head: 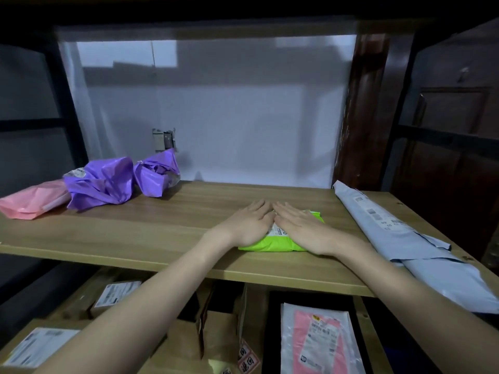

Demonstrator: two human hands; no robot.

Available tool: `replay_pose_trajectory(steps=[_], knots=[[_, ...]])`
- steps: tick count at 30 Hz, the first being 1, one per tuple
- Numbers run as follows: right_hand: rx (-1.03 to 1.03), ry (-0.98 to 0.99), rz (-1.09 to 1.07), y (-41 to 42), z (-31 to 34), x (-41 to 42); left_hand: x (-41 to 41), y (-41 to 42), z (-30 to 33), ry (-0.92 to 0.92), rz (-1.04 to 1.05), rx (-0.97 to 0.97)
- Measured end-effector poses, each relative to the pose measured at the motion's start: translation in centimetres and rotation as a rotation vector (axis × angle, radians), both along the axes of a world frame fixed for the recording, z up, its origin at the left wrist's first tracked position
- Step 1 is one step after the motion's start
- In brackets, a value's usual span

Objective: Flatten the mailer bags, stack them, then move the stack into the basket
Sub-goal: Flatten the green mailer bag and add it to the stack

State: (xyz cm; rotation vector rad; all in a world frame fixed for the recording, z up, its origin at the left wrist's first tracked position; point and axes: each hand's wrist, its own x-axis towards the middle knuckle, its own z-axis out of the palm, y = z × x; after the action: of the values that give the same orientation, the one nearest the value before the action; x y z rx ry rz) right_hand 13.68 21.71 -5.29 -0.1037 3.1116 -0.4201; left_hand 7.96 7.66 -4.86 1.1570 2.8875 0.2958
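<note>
A bright green mailer bag [266,244] lies on the wooden shelf [135,233], near its front edge. My left hand [249,224] and my right hand [302,228] press flat on top of it, side by side, fingers straight. Most of the green bag is hidden under them; a white label shows between the hands. Two crumpled purple mailer bags [100,182] [156,174] stand at the back left, next to a pink mailer bag [32,199]. A long grey mailer bag [405,238] lies along the shelf's right side.
Under the shelf, a black basket [266,333] holds a flat pink and white mailer [316,344]. Cardboard boxes with labels [113,295] and a brown paper bag [221,327] sit to its left. A white panel backs the shelf; dark frame posts stand on both sides.
</note>
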Motion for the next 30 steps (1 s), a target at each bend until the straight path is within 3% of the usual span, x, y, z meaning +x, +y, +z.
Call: replay_pose_trajectory(steps=[3, 18, 30], knots=[[0.034, -0.03, -0.02, 0.0, -0.2, -0.4, -0.3, 0.1, 0.1, -0.081, -0.004, 0.048], [-0.088, -0.048, -0.014, -0.5, 0.1, 0.4, 0.3, 0.1, -0.2, -0.105, 0.01, 0.087], [-0.027, -0.041, -0.013, -0.6, -0.1, 0.4, 0.9, 0.0, -0.1, -0.124, 0.023, 0.156]])
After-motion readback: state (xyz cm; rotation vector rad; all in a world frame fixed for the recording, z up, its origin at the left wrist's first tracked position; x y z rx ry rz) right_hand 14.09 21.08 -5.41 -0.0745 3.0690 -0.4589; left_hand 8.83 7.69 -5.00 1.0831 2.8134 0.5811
